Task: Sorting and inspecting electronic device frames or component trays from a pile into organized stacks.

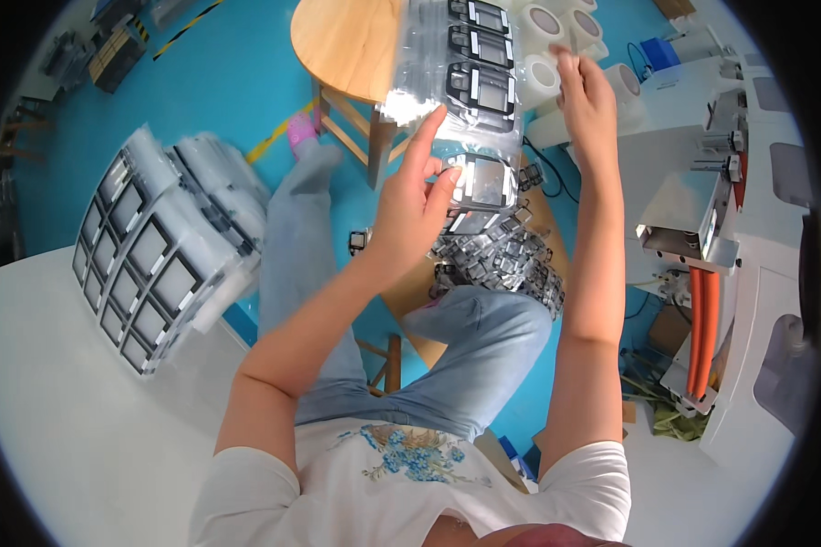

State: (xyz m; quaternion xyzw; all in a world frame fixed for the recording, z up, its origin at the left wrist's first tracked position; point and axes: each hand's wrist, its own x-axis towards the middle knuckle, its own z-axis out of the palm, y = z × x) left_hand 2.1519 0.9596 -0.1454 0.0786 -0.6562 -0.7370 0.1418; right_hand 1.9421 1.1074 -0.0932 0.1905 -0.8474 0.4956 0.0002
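Note:
A clear plastic strip [420,55] carrying a row of black-rimmed square frames [480,87] stretches down from the top of the view. At its left edge is my left hand [410,196], index finger extended along the film and thumb on the rim of the lowest upright frame [483,180]. The hand's other fingers are curled by the film's edge. To the right of the strip, my right hand [588,100] is raised with its fingertips drawn together; the tips are blurred, and what they hold is unclear. Below the strip lies a heap of small black-and-clear frames [502,264].
A round wooden stool [342,46] stands behind the strip. White rolls [543,77] are stacked at the far right, beside a white machine [675,128] with orange hoses [701,328]. Stacked sheets of framed pieces [146,264] rest on the white table [46,365] at left.

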